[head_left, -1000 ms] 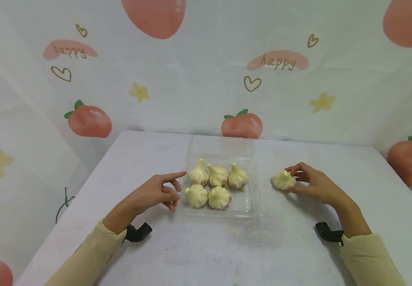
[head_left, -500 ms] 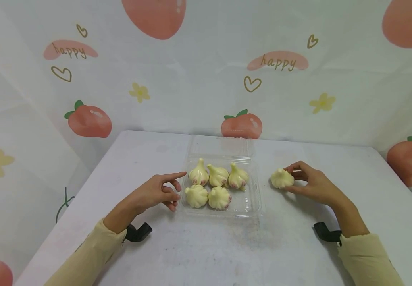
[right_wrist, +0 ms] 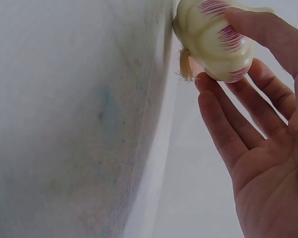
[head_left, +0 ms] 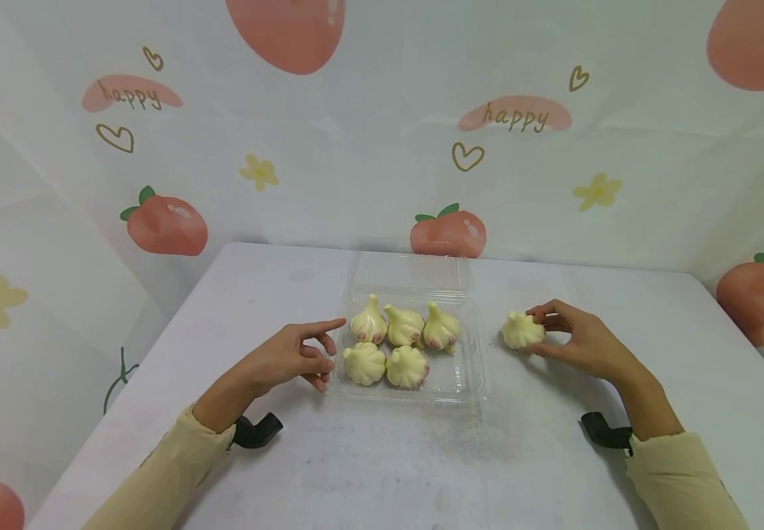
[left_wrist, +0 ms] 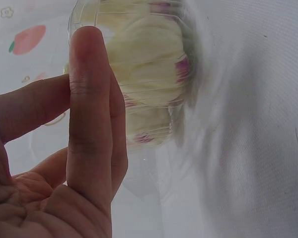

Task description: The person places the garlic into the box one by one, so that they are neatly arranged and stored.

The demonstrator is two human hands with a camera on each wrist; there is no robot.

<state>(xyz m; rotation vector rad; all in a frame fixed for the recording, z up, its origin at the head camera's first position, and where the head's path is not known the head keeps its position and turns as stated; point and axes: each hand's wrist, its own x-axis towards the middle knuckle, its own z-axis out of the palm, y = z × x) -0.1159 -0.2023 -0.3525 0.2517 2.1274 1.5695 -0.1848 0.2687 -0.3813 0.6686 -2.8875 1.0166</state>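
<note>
A clear plastic clamshell box (head_left: pixel 461 379) stands on the table with its lid laid back. Inside are several garlic bulbs: three in the back row (head_left: pixel 405 326) and two in the front row (head_left: pixel 408 367), with a gap at the front right. My left hand (head_left: pixel 289 357) is at the box's left side, index finger extended to its edge, holding nothing; whether the fingertips press the wall is unclear. To the right of the box, my right hand (head_left: pixel 574 338) holds another garlic bulb (head_left: pixel 523 330) between thumb and fingers. In the right wrist view, that bulb (right_wrist: pixel 213 37) shows purple streaks and a root tuft.
A white-covered table (head_left: pixel 388 471) runs back to a printed cloth backdrop (head_left: pixel 355 147). The transparent lid (head_left: pixel 408 271) lies behind the box, near the table's back edge. Black wrist mounts (head_left: pixel 256 430) sit below both hands.
My right hand and its garlic bulb have shifted slightly left, and the bulb has tilted a little. The left hand and the box have stayed put.
</note>
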